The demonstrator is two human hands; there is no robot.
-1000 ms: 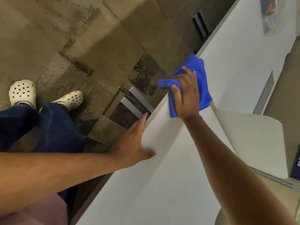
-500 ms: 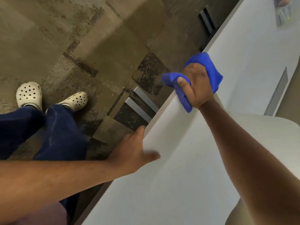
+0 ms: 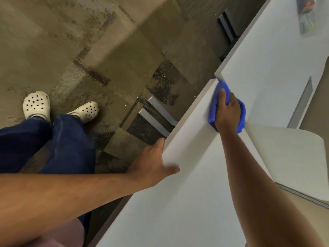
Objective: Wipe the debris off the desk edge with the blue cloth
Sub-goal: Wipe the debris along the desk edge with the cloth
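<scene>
My right hand presses a bunched blue cloth flat on the white desk, close to its left edge and beside the seam where a second white desk begins. The cloth's tip reaches the corner at the seam. My left hand rests on the desk edge nearer to me, thumb on top and fingers over the side. No debris can be made out on the surface.
Below the edge lie patterned carpet, grey metal desk feet and my feet in white clogs. A pale board lies on the desk's right side. A colourful packet sits far up on the other desk, near a cable slot.
My right hand has brought the cloth down from over the desk's edge onto the top surface, a little nearer to me. The left hand keeps its hold on the edge.
</scene>
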